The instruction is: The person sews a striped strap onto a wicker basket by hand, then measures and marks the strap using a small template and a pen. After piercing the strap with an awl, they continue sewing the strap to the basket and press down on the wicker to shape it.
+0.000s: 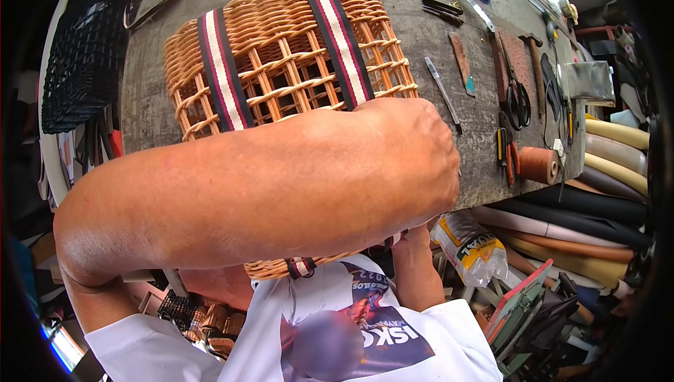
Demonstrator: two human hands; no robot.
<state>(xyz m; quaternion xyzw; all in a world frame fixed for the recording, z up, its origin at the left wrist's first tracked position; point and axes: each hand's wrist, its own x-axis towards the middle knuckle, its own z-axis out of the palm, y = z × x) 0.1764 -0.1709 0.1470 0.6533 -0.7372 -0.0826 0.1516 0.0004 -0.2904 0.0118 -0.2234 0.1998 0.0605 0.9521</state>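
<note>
A wicker basket (pixel 281 66) lies on its side on the worktable. Two black, red and white striped straps (pixel 226 73) run across it. My left arm reaches over the basket, and my left hand (pixel 421 140) is curled at its right side, fingers hidden underneath. Below it, my right hand (pixel 413 241) is at the basket's near right edge, against a piece of striped strap (pixel 395 239); my forearm hides most of its fingers. Another short strap loop (pixel 301 267) wraps the near rim.
On the worktable (pixel 151 101) to the right lie a pen (pixel 442 90), black scissors (pixel 516 97), red-handled pliers (pixel 511 161), a hammer (pixel 537 73) and a brown thread spool (pixel 539 164). A dark woven basket (pixel 88 59) stands left. Material rolls (pixel 583 220) are stacked at right.
</note>
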